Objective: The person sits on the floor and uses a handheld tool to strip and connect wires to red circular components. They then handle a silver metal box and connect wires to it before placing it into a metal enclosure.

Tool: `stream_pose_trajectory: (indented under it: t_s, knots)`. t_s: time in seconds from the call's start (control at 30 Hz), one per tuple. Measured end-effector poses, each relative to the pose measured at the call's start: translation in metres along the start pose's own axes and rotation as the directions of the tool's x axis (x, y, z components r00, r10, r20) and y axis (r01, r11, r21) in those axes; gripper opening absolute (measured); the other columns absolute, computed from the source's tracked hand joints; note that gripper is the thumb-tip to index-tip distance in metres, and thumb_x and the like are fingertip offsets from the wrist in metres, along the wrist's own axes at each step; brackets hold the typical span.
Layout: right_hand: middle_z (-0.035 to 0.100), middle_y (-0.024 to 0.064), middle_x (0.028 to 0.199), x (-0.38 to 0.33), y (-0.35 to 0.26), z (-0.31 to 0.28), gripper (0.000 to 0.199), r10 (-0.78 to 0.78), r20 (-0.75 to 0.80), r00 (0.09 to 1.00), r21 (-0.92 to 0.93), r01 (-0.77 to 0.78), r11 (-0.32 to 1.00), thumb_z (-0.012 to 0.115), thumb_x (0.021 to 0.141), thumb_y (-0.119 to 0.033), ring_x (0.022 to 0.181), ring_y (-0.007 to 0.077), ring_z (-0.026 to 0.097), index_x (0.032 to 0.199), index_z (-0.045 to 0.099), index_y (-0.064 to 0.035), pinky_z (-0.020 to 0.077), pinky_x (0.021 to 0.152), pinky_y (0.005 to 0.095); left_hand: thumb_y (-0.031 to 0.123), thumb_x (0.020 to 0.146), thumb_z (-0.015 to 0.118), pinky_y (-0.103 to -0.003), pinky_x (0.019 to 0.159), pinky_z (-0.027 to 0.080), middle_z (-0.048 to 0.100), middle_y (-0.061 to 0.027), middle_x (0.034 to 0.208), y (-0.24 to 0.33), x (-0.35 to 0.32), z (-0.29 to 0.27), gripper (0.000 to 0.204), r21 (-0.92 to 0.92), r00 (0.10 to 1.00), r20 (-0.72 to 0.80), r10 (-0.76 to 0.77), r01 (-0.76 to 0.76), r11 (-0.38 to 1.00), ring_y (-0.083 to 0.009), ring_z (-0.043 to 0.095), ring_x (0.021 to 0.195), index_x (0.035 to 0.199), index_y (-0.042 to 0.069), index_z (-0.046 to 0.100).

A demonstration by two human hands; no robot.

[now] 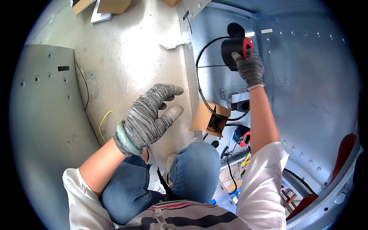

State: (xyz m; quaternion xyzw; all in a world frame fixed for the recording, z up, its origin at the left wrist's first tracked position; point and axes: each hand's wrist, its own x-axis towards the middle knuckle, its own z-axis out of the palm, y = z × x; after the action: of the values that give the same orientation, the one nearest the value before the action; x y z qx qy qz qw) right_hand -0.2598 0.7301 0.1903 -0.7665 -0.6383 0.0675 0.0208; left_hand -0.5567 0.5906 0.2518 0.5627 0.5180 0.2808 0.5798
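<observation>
My right hand, in a grey knit glove, grips a thick black cylinder with a red end inside the metal cabinet. Its thumb lies against the black side, while the other fingers are partly hidden at the red end. Just beyond the cylinder sits another round black part. A black cable loops down the cabinet's left side, past the cylinder. My left hand, gloved the same way and with a pale green bangle at the wrist, hangs open over the floor. Nothing is between its thumb and curved fingers.
Below my right hand a metal bracket projects beside a dark round part. An open cardboard box holds black cables. Nearby lie a blue and red part and loose wires. A grey metal panel stands left, by a yellow wire.
</observation>
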Motion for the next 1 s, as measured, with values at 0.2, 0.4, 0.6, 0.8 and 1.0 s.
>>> stream_pose_trajectory:
  t_s: [0.2, 0.4, 0.6, 0.8, 1.0]
  knots:
    - [0.048, 0.0207, 0.124, -0.009, 0.007, 0.082, 0.062, 0.138, 0.24, 0.961, -0.194, -0.091, 0.977, 0.062, 0.072, -0.047, 0.123, 0.033, 0.037, 0.118, 0.05, -0.0076, 0.0249, 0.104, 0.0424, 0.009, 0.081, 0.061, -0.03, 0.083, 0.046, 0.058, -0.0079, 0.106, -0.044, -0.021, 0.003, 0.033, -0.054, 0.972, -0.095, -0.216, 0.211, 0.976, -0.0173, 0.056, 0.096, 0.113, 0.004, 0.054]
    - [0.047, 0.0214, 0.125, -0.029, 0.014, 0.146, 0.064, 0.055, 0.135, 0.989, -0.295, -0.013, 0.955, 0.062, 0.072, -0.045, 0.125, 0.0367, 0.034, 0.118, 0.048, -0.0045, 0.0186, 0.105, 0.0479, 0.01, 0.083, 0.059, -0.029, 0.085, 0.045, 0.058, -0.0065, 0.107, -0.065, -0.03, 0.014, 0.029, -0.051, 0.958, -0.128, -0.255, 0.25, 0.967, -0.0154, 0.055, 0.097, 0.112, 0.004, 0.055]
    - [0.044, 0.0229, 0.128, -0.02, 0.009, 0.148, 0.069, 0.117, 0.15, 0.982, -0.306, -0.066, 0.95, 0.061, 0.072, -0.047, 0.126, 0.0411, 0.029, 0.122, 0.044, -0.0025, 0.0173, 0.105, 0.0509, 0.01, 0.083, 0.059, -0.029, 0.086, 0.045, 0.058, -0.0056, 0.106, -0.062, -0.038, 0.018, 0.029, -0.066, 0.951, -0.17, -0.26, 0.252, 0.966, -0.0145, 0.054, 0.098, 0.112, 0.004, 0.054]
    - [0.054, 0.0217, 0.115, -0.011, 0.021, 0.132, 0.063, 0.1, 0.204, 0.974, -0.161, -0.067, 0.985, 0.06, 0.07, -0.051, 0.116, 0.0367, 0.045, 0.112, 0.052, -0.0044, 0.0305, 0.099, 0.0448, 0.008, 0.083, 0.06, -0.028, 0.088, 0.044, 0.058, -0.0047, 0.106, -0.058, -0.035, 0.021, 0.031, -0.042, 0.958, -0.148, -0.245, 0.242, 0.969, -0.013, 0.053, 0.098, 0.113, 0.004, 0.053]
    - [0.061, 0.0219, 0.091, -0.064, -0.032, 0.12, 0.04, -0.048, 0.317, 0.947, 0.25, -0.034, 0.968, 0.06, 0.078, -0.036, 0.087, 0.0348, 0.059, 0.1, 0.056, -0.0029, 0.0452, 0.078, 0.0403, 0.008, 0.084, 0.059, -0.026, 0.086, 0.044, 0.058, -0.0044, 0.103, -0.061, -0.033, 0.017, 0.029, -0.131, 0.947, -0.181, -0.266, 0.245, 0.961, -0.012, 0.053, 0.095, 0.112, 0.003, 0.055]
